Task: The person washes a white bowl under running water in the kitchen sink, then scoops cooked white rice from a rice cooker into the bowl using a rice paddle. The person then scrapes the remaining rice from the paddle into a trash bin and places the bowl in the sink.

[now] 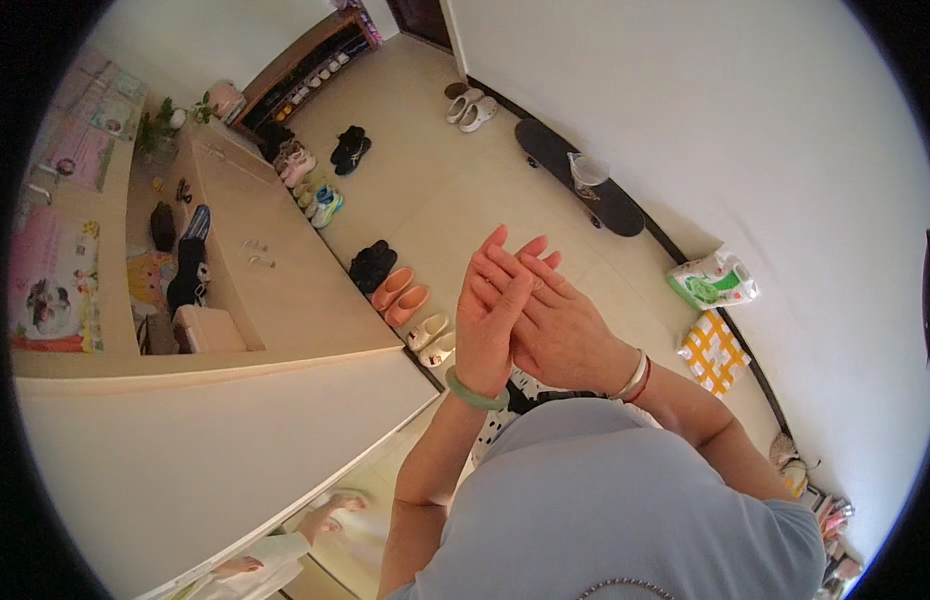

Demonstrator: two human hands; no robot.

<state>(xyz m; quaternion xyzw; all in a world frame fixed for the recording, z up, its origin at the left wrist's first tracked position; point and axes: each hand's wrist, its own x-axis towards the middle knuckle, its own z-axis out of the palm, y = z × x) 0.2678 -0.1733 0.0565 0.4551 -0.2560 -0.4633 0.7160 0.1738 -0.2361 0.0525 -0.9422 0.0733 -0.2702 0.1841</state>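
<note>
Left hand [485,325] and right hand [567,328] meet above the floor [435,180]

The two hands touch in front of the blue shirt [625,490], the right hand's back in plain view and the left thumb lying across its fingers. The fingers of both hands are stretched out rather than curled, laid close together and overlapping at the tips. A green bangle [476,396] circles the left wrist; a silver bracelet [633,375] and a red cord [644,384] circle the right.

Nearest the left hand, the cream shoes [428,331] stand on the floor beside the cabinet [285,270], next to the orange shoes [409,305] and, farther along, the black shoes [373,266].

Along the wall to the right, a skateboard [619,208] carries a clear plastic container [589,172]. Nearer lie a white and green package [712,280] and a yellow checked bag [715,353], just beside each other. A bare foot [340,503] shows at lower left
</note>
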